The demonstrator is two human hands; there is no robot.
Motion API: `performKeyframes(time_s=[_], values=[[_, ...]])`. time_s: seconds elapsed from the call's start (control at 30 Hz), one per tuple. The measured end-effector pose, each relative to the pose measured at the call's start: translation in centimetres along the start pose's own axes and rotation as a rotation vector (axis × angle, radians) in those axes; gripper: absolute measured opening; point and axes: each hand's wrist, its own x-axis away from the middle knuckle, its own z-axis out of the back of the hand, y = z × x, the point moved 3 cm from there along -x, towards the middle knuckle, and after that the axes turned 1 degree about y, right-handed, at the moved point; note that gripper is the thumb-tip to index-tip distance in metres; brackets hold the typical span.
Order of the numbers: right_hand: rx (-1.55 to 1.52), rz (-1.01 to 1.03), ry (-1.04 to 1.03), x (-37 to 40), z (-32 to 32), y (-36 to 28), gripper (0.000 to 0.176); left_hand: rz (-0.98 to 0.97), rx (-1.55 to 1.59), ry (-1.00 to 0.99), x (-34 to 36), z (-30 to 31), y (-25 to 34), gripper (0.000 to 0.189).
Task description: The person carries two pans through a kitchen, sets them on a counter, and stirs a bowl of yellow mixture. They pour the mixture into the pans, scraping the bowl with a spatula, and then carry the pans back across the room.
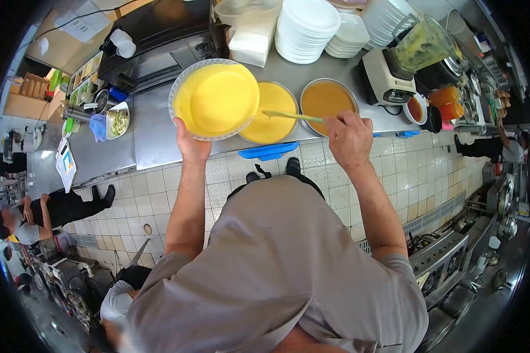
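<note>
My left hand (pixel 192 141) grips the near rim of a clear plastic bowl (pixel 174 97), its fingers hidden under it. Thick yellow mixture coats the bowl inside, and it overlaps the left edge of a round pan (pixel 292 130) of yellow mixture. In my right hand (pixel 351 138) is the handle of a pale green spatula (pixel 303 117), fingers closed round it. The spatula's tip, smeared yellow, reaches left over that pan. A second round pan (pixel 328 99) holds a smooth orange-brown mixture, just beyond my right hand.
Stacked white plates (pixel 307 29) and white napkins (pixel 250 47) stand at the back of the steel counter (pixel 153 132). A blender (pixel 391 73) is to the right, near a bowl of red sauce (pixel 415 109). Chopped food fills a white dish (pixel 118 120) at left. Other people stand further off.
</note>
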Motion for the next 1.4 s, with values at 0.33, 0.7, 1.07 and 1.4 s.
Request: performKeyframes(time_s=[0.33, 0.7, 1.07, 1.4], values=[[-0.394, -0.627, -0.249, 8.9, -12.5, 4.0, 0.018, 0.0, 0.035, -0.025, 1.2, 0.3, 0.5, 0.079], [-1.241, -0.876, -0.85, 7.5, -13.3, 8.1, 0.035, -0.095, -0.003, 0.084, 3.9, -0.9, -2.5, 0.086], [-1.147, -0.693, -0.551, 10.4, -14.5, 21.0, 0.022, -0.132, -0.006, 0.067, 5.9, -3.4, -4.3, 0.091], [-0.945, -0.508, -0.488, 10.0, -16.5, 29.6, 0.025, -0.145, -0.069, 0.098, 7.3, -4.3, -4.9, 0.089]])
